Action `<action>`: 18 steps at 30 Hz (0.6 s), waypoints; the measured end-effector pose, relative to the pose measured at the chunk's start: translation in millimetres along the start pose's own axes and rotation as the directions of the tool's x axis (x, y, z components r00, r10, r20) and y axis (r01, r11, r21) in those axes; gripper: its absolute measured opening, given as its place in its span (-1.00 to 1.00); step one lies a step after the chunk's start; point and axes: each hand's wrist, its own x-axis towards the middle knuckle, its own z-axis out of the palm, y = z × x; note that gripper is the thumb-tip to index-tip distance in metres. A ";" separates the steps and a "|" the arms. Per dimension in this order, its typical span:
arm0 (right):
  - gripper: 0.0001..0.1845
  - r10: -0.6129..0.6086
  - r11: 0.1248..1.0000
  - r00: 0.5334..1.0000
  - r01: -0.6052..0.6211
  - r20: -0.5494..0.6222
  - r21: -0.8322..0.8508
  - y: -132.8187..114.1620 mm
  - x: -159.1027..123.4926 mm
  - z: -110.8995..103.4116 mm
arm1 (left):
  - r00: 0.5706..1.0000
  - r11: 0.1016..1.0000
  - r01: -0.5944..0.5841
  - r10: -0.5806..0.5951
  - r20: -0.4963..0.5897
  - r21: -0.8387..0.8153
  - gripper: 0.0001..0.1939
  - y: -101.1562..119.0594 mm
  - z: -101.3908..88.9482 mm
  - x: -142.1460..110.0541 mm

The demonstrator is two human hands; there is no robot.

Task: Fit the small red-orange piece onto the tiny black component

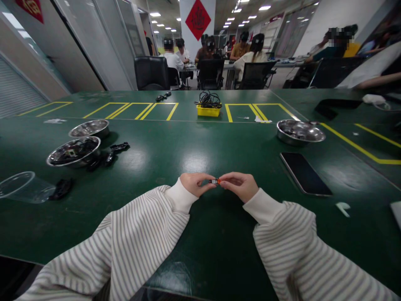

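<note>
Above the green table (219,234), my two hands meet in front of me around one small part (214,181), silvery and dark with an orange-red end. My left hand (196,183) pinches its dark end between thumb and fingers. At the orange end, the fingertips of my right hand (239,185) are closed on the same part. It is too small to tell its exact kind. A phone (306,173) with a dark screen lies to the right of my right hand.
Metal bowls (73,151) with small dark parts stand left, black pieces (120,146) beside them. A clear plastic cup (26,188) lies at far left. Another metal bowl (300,133) is at right. A yellow box (208,110) holds black cables. Several people sit beyond the table.
</note>
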 end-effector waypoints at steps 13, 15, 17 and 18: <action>-0.83 -0.006 1.000 1.000 0.006 -0.009 0.002 -2.0 -0.8 2.1 | 1.000 1.000 -0.008 0.008 0.015 0.005 -0.73 0.0 -0.2 0.3; -0.82 -0.011 1.000 1.000 0.011 -0.012 -0.003 -2.3 -1.0 2.5 | 1.000 1.000 -0.004 0.004 0.024 0.007 -0.73 -0.5 0.1 -0.2; -0.82 -0.002 1.000 1.000 0.002 -0.012 -0.009 -2.5 -1.0 2.5 | 1.000 1.000 -0.005 0.005 0.029 0.007 -0.73 -0.9 0.1 -0.6; -0.82 0.007 1.000 1.000 -0.007 -0.010 -0.012 -2.5 -0.9 2.3 | 1.000 1.000 -0.006 0.005 0.029 0.006 -0.73 -1.1 -0.1 -0.7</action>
